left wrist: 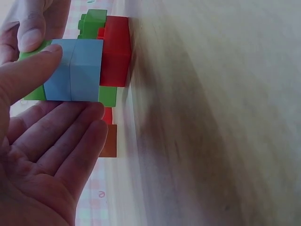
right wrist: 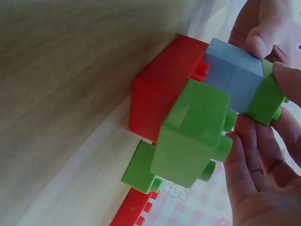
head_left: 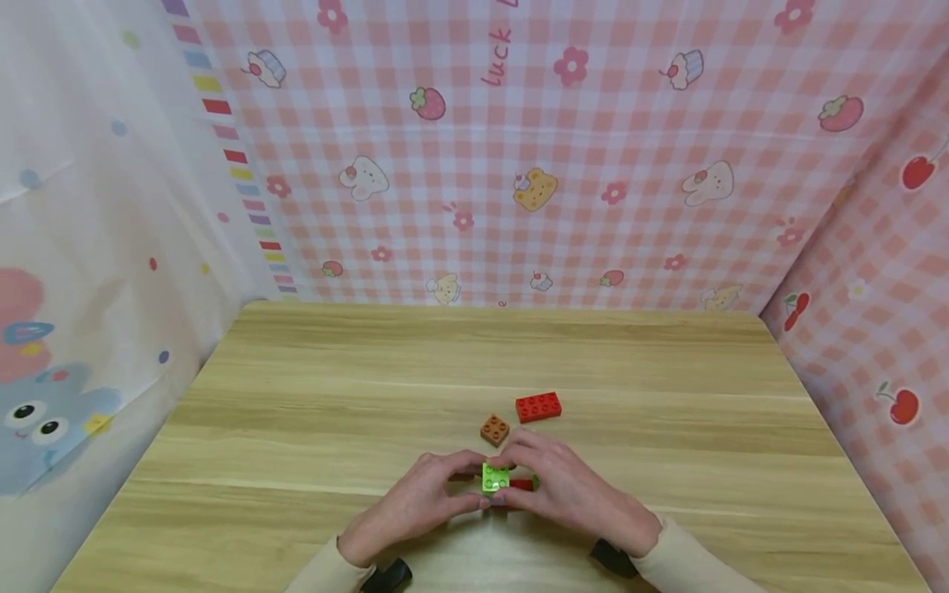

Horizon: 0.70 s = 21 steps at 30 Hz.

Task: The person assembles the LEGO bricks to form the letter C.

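Low over the table, both hands meet around a small stack of toy building blocks. My left hand (head_left: 424,501) pinches two stacked blue blocks (left wrist: 74,70), its thumb lying along their near face. With thumb and fingers my right hand (head_left: 567,486) pinches the lime-green block (head_left: 496,478) topping them. Below the blue blocks lies a long red block (right wrist: 162,89), which bears another green block (right wrist: 190,134) on its other end. In the head view the hands partly cover the red block and this second green block.
Beyond the hands, a brown square block (head_left: 494,430) and a red oblong block (head_left: 538,407) lie on the wooden table (head_left: 371,362). Another green block (right wrist: 139,167) shows behind the stack in the right wrist view. Patterned cloth (head_left: 474,148) hangs around the table.
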Available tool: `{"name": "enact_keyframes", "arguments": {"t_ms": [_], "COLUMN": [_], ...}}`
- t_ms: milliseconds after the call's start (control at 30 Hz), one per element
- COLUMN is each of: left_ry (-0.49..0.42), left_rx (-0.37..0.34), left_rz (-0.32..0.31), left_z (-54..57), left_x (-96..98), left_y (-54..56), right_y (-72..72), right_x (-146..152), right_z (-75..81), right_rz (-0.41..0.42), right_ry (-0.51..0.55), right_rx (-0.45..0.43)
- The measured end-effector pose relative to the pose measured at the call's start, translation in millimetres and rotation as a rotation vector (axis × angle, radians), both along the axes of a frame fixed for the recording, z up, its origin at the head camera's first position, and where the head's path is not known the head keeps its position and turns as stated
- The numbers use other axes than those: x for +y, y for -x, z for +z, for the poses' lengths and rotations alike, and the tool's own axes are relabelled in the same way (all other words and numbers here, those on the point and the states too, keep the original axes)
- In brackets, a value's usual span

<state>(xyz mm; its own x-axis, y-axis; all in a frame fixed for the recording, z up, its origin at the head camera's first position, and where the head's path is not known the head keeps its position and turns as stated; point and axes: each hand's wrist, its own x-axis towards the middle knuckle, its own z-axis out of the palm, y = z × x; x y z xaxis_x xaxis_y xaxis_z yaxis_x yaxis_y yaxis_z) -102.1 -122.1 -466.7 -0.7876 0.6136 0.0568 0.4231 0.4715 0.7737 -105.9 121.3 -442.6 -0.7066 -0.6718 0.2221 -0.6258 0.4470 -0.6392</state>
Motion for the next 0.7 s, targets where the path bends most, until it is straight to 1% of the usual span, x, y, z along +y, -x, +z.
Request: {"name": "enact_keyframes", "arguments": {"t_ms": [233,467,567,700], "left_ry": [-0.003,0.013,0.024,0.024], "left_rx": [0.000,-0.019,-0.020,-0.014], "left_rz": [0.002,0.008,0.014,0.016], "left_z": [-1.6,-0.5,0.3,1.0], "left_x": [-1.9,-2.8,-3.3,-4.4], "left_y": [0.3,-0.7,-1.6,-2.8], "right_y": [-1.7,-5.2,-3.7,1.0], "right_x": [-3,3,9,15], "right_z": [0.1,5.2,6.3,6.1], "right_rz": [-0.021,-0.077,-0.085,-0.091], "right_ry": [-0.032,-0.102,-0.113,-0.094], "right_rx": [0.021,-0.025,-0.006,0.029]}}
